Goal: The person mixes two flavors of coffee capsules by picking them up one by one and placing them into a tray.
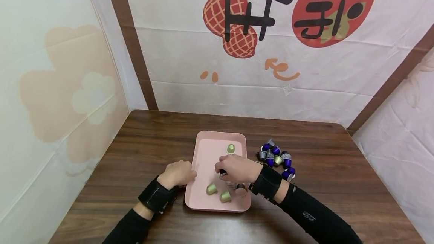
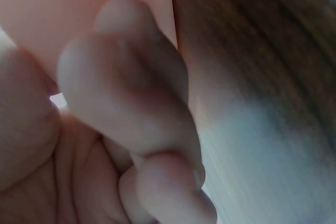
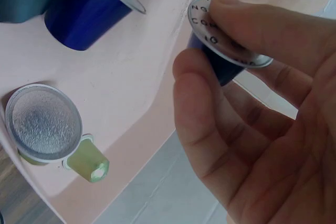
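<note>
In the right wrist view, my right hand (image 3: 273, 77) pinches a dark blue coffee capsule (image 3: 226, 71) between thumb and fingers, its printed pale lid facing up. In the head view that hand is above the pink tray (image 1: 210, 146). My left hand (image 1: 178, 173) is at the tray's left edge, fingers curled, and grips the rim. Green capsules lie in the tray: one (image 1: 231, 148) near the back, two others (image 1: 211, 188) near the front. Another blue capsule (image 3: 86, 17) lies on its side in the tray, partly cut off by the frame.
Right of the tray, a loose heap of blue, silver and green capsules (image 1: 278, 160) lies on the brown wooden table (image 1: 162, 134). Printed cloth (image 1: 176, 48) hangs behind the table and at both sides. Black bands (image 1: 157, 195) circle both wrists.
</note>
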Tool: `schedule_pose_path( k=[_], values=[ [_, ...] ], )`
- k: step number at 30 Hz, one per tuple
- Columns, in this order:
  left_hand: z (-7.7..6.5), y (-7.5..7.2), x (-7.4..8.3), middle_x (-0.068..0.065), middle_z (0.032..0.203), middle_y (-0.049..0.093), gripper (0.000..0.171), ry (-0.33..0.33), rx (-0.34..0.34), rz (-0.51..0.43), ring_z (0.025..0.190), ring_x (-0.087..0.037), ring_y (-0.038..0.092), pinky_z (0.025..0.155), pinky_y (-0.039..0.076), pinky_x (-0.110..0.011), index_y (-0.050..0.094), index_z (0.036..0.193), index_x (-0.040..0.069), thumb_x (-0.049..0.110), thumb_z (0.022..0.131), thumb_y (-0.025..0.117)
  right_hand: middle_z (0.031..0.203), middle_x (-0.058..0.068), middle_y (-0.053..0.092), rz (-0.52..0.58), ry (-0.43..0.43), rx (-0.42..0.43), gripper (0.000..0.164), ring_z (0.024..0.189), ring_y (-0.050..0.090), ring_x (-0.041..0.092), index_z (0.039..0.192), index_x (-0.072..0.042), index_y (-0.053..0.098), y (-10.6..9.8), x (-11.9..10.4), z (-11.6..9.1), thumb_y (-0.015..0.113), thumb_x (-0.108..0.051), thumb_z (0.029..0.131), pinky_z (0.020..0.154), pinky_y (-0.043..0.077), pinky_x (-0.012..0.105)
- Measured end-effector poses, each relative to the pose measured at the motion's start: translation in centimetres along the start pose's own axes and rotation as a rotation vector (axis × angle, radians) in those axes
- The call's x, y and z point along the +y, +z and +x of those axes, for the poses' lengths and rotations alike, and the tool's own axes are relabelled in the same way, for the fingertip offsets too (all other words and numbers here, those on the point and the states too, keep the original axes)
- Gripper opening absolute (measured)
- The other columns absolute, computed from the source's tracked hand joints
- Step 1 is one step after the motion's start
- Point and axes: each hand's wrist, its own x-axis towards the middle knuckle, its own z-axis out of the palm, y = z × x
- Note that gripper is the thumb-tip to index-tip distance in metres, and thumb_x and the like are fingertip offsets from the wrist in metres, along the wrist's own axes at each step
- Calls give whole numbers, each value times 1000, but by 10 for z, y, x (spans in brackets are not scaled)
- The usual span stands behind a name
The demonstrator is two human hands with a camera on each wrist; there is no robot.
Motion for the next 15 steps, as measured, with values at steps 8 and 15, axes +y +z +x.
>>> schedule_pose_path(
  k=[8, 15],
  values=[
    [1, 1, 4, -1, 48, 52, 30, 12, -7, -17, 45, -16, 49, 48, 37, -32, 55, 56, 11, 22, 83, 53, 91, 1, 57, -5, 30, 17, 17, 75, 51, 8, 102, -10, 68, 5, 7, 3, 68, -14, 85, 67, 43, 20],
    [2, 2, 1, -1, 48, 52, 29, -2, -7, -7, 45, -16, 49, 48, 37, -32, 55, 57, 11, 23, 83, 53, 101, 6, 59, 20, 78, 16, 23, 81, 54, 11, 108, -10, 67, 2, 15, -2, 67, -16, 86, 72, 47, 23]
  ],
)
